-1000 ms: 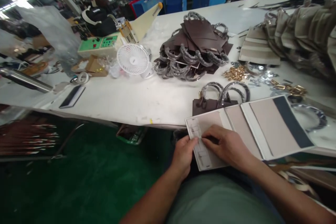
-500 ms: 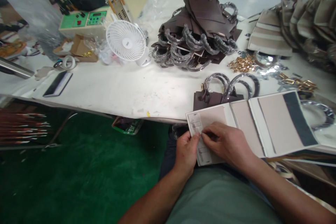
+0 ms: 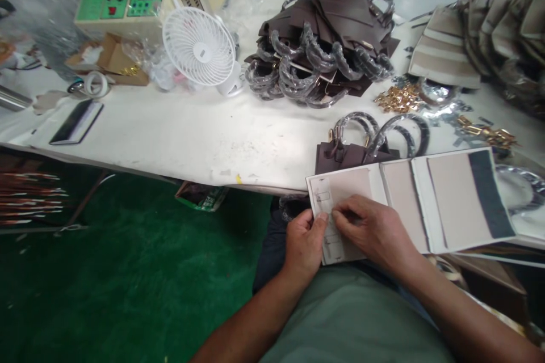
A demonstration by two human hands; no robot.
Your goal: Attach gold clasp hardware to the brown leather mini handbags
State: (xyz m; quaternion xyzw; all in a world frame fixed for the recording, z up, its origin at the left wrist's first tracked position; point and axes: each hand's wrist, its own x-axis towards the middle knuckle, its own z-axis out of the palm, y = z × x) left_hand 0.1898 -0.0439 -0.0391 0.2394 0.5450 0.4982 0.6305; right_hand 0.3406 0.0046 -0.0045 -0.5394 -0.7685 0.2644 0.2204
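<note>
A beige bag panel (image 3: 457, 204) with white edges and a dark strip lies opened out at the table's front edge. My left hand (image 3: 304, 241) is closed on its left end, the thumb pressing on top. Over the same end, my right hand (image 3: 374, 229) is closed with its fingertips pinched near the left thumb; whatever they hold, if anything, is hidden. Outlined marks and small slots show along the panel's left strip. Just behind the panel is a dark brown bag piece (image 3: 340, 156) with plastic-wrapped ring handles (image 3: 400, 133).
Brown bag pieces (image 3: 340, 11) with wrapped handles are heaped at the back. Gold fittings (image 3: 398, 98) lie in a pile, and beige bag pieces (image 3: 445, 54) stand at right. A white fan (image 3: 199, 48), a cardboard box (image 3: 114, 62) and a phone-like dark slab (image 3: 76, 122) are on the left.
The view has shifted slightly, so the tabletop things appear further left or higher. Both hands stay at the panel's left end, with the right fingertips slightly further from the left thumb.
</note>
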